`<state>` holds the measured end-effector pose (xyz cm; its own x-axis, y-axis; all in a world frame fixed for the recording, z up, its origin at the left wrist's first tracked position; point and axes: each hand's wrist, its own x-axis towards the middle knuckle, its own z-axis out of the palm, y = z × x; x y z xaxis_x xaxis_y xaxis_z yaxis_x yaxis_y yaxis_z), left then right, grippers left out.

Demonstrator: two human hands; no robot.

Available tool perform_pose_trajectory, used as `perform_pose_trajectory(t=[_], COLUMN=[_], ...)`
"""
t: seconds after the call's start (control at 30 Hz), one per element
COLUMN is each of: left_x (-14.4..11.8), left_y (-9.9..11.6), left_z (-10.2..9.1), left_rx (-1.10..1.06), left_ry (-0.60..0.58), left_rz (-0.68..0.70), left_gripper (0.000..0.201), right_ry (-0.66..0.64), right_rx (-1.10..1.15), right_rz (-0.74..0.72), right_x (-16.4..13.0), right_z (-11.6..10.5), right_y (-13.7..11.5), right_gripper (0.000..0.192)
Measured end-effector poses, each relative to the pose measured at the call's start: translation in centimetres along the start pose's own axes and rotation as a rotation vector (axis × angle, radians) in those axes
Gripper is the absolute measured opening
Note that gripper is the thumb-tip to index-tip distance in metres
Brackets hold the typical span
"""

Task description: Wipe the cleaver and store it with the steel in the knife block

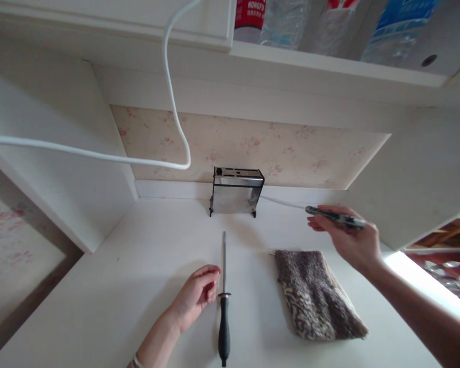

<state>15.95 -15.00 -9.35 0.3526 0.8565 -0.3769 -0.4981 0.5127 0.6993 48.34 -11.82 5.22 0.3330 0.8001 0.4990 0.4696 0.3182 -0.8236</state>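
My right hand (354, 240) grips a knife by its dark, patterned handle (339, 219), above the right side of the white counter. The thin pale blade (283, 202) points left, its far end by the metal-and-black knife rack (237, 181) against the back wall. A sharpening steel (224, 327) lies on the counter with its black handle towards me and its rod pointing away. Just left of the rod is my left hand (195, 299), fingers loosely curled and holding nothing visible. Below my right hand lies a folded brown-and-beige knitted cloth (318, 294).
A white cable (172, 92) hangs in front of the upper cabinet and bends off to the left. Plastic bottles (285, 23) stand on the shelf overhead. White side panels (49, 138) flank the counter (138, 245), with flowered wallpaper (245, 140) behind.
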Motion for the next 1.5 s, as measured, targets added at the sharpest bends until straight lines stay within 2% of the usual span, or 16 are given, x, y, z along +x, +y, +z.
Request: perform_pose_trajectory(t=[0.1, 0.23, 0.47, 0.73, 0.93, 1.07, 1.3, 1.5], left_x=[0.0, 0.0, 0.3, 0.5, 0.5, 0.5, 0.5, 0.7], left_y=[0.1, 0.2, 0.0, -0.1, 0.0, 0.0, -0.1, -0.1], left_z=[0.2, 0.4, 0.0, -0.3, -0.1, -0.1, -0.1, -0.3], left_rx=[-0.001, -0.003, -0.007, -0.001, 0.011, 0.017, 0.045, 0.058], left_ry=[0.006, 0.004, -0.029, -0.047, -0.040, -0.046, -0.047, -0.050], left_rz=[0.003, 0.006, 0.012, 0.007, 0.000, 0.004, 0.005, 0.006], left_gripper=[0.019, 0.017, 0.016, 0.016, 0.018, 0.017, 0.015, 0.018], right_ry=[0.084, 0.065, -0.023, -0.069, 0.001, -0.007, -0.060, -0.120], right_rx=[0.191, 0.323, 0.360, 0.325, 0.194, 0.131, -0.081, -0.195], right_rz=[-0.025, -0.057, 0.054, 0.079, 0.101, 0.095, 0.043, 0.071], right_x=[3.5, 8.1, 13.2, 15.3, 17.1, 18.5, 20.2, 18.5], right_z=[0.1, 1.1, 3.9, 5.1, 5.5, 6.5, 9.8, 14.2], right_y=[-2.9, -5.5, -5.6, -5.3, -6.0, -6.5, -6.1, -2.8], right_gripper=[0.028, 0.020, 0.018, 0.014, 0.012, 0.017, 0.027, 0.015])
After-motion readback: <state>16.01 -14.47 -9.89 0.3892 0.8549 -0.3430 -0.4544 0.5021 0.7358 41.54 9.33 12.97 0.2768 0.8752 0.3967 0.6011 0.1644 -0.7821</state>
